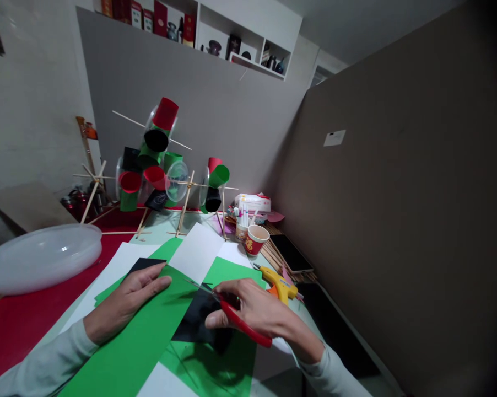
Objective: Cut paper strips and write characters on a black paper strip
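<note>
One green paper sheet [128,344], lower left to centre of the frame, is held in your left hand [138,289], fingers pinching its edge; your right hand [254,311] grips red-handled scissors [245,328], blades at the sheet's upper edge. A slackened pinch might let the sheet buckle; dipping blades could catch the black paper [194,320] beneath; a rightward wrist swing could knock the yellow glue gun [280,283].

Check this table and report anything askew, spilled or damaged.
No spill or damage stands out. Only a black sheet and a white sheet look askew, overlapping green paper at differing angles near the scissors in the right hand, which looks untidy.
</note>
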The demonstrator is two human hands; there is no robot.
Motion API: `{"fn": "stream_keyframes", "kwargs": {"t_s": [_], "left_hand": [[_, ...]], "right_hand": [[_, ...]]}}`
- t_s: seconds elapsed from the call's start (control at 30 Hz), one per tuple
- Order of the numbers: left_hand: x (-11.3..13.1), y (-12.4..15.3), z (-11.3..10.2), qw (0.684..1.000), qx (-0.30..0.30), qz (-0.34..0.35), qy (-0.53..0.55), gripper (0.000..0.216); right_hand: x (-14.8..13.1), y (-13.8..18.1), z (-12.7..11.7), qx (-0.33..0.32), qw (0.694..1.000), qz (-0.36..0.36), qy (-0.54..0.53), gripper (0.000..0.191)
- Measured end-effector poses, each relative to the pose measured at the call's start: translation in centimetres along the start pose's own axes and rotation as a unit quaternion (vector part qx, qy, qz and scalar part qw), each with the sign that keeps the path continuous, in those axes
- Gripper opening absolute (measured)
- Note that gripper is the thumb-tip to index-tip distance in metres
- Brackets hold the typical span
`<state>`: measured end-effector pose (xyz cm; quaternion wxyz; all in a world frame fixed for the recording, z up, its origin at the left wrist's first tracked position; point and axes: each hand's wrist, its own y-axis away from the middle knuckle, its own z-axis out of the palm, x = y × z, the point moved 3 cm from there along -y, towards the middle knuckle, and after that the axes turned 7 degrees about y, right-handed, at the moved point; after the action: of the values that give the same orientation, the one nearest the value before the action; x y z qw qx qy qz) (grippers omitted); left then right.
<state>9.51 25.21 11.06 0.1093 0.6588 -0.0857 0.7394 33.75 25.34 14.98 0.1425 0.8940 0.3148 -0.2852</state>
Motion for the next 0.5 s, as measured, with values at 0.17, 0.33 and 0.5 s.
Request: {"fn": "stream_keyframes", "kwargs": {"t_s": [0.17, 0.33, 0.5], "left_hand": [[-0.26, -0.08, 0.11, 1.000, 0.002, -0.010, -0.005, 0.039], [-0.15, 0.02, 0.26, 1.000, 0.000, -0.005, -0.015, 0.041], [-0.17, 0.04, 0.30, 1.000, -0.009, -0.008, -0.014, 0.042]], "right_hand": [[0.05, -0.03, 0.17, -0.002, 1.000, 0.004, -0.006, 0.060], [-0.08, 0.03, 0.19, -0.010, 1.000, 0.019, -0.004, 0.059], [-0.07, -0.06, 0.17, -0.008, 1.000, 0.014, -0.015, 0.060]]}}
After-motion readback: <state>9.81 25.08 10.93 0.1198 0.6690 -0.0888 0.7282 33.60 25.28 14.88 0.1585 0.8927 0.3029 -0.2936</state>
